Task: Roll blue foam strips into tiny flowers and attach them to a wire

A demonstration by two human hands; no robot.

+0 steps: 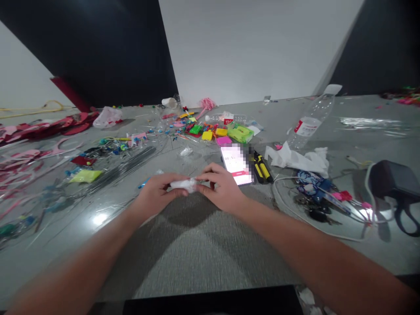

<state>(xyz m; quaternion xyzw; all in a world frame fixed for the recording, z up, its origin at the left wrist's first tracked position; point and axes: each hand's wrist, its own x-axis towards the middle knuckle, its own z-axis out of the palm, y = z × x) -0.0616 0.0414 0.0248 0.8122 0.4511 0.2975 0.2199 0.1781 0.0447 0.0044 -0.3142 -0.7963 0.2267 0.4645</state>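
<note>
Near the middle of the grey table, my left hand point(160, 191) is closed round a small white, wrinkled bundle point(182, 185), thumb in front and fingers behind. At the bundle's right end, my right hand point(219, 186) pinches it between thumb and fingertips. What the bundle is made of is too small to tell. Just behind my right hand lies a phone point(234, 162) with a lit screen. Beside the phone is a black and yellow hand tool point(261, 168). A small clear crumpled piece point(186, 151) rests behind the bundle.
Beads, wires and pink strips point(29, 157) cover the left side. Colourful packets point(207, 135) and a lying bottle point(236, 119) are at the back. An upright bottle point(308, 124), white tissue point(298, 159), a looped cable point(285, 203), keys point(320, 213) and a black adapter point(392, 181) are right.
</note>
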